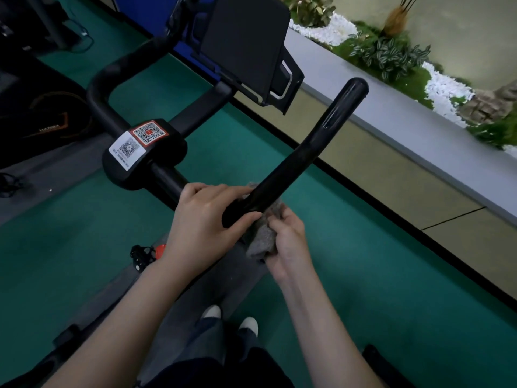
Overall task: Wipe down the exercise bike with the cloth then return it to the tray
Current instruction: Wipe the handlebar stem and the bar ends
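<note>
The left grip (207,219) curls, the right grip (288,239) pinches.

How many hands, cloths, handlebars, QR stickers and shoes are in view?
Hands: 2, left hand, right hand
Cloth: 1
Handlebar: 1
QR stickers: 2, white sticker, red sticker
Shoes: 2, left shoe, right shoe
Total: 8

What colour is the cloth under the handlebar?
Mottled grey. The head view shows the cloth bunched in the right hand beneath the handlebar.
</note>
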### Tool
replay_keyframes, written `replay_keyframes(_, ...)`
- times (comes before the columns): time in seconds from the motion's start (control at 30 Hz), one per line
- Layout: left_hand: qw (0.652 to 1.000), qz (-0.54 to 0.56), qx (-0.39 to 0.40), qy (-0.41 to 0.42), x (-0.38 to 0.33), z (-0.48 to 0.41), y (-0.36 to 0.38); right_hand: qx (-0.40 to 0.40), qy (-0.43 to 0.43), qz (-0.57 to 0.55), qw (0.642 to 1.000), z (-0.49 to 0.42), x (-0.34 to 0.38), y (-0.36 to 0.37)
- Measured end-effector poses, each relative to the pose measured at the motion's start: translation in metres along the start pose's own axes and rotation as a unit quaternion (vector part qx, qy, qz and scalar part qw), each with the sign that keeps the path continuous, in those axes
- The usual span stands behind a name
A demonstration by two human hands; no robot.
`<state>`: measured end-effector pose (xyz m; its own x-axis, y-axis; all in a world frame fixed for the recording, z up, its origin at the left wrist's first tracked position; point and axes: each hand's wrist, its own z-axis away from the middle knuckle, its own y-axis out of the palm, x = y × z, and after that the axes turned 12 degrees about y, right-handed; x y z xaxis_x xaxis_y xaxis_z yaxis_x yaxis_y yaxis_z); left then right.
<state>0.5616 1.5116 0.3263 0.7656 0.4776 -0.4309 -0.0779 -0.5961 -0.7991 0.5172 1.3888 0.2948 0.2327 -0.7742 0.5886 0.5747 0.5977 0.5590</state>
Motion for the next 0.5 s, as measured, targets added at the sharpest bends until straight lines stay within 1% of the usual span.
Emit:
replay_keyframes(0.07, 1.000, -0.019, 0.007, 0.007, 0.001, 0.000, 0.000, -0.010, -0.002, 0.011, 1.000, -0.003, 0.006, 0.000)
replay_keyframes(0.17, 1.000, -0.019, 0.020, 0.005, 0.002, -0.001, -0.003, -0.041, -0.019, -0.019, 0.999, -0.007, 0.016, 0.002)
replay_keyframes(0.27, 0.999, -0.016, 0.034, 0.006, 0.000, -0.003, -0.005, -0.079, -0.075, -0.063, 0.992, -0.009, 0.030, 0.004)
replay_keyframes(0.33, 0.999, -0.013, 0.039, 0.006, -0.001, -0.005, -0.007, -0.119, -0.124, -0.072, 0.982, -0.012, 0.035, 0.006)
replay_keyframes(0.43, 0.999, -0.012, 0.045, 0.003, -0.002, -0.014, -0.008, -0.209, -0.218, -0.037, 0.953, -0.010, 0.025, 0.013)
replay_keyframes(0.5, 0.999, -0.003, 0.054, -0.001, -0.002, -0.023, -0.008, -0.276, -0.295, 0.032, 0.914, -0.004, 0.013, 0.015)
